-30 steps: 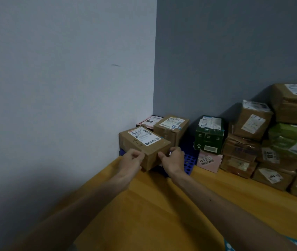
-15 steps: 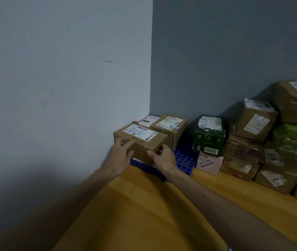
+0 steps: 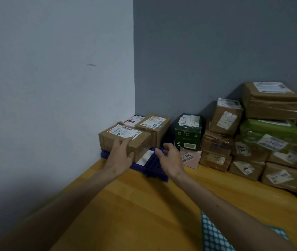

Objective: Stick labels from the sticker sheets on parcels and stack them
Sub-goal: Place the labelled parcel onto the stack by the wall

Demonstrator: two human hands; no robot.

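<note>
Hands at a brown box in the corner.

The brown box (image 3: pixel 124 140) sits on a blue plastic grid (image 3: pixel 155 165) right by the white wall (image 3: pixel 53 87), with a white label (image 3: pixel 125 130) on its top. The left hand (image 3: pixel 119 156) lies flat on the front of the box, fingers spread, not gripping. The right hand (image 3: pixel 169 160) hangs over the grid just beside the box, fingers curled loose, holding nothing. More boxes (image 3: pixel 263 138) are piled to the right on the yellow bench (image 3: pixel 144 205).
</note>
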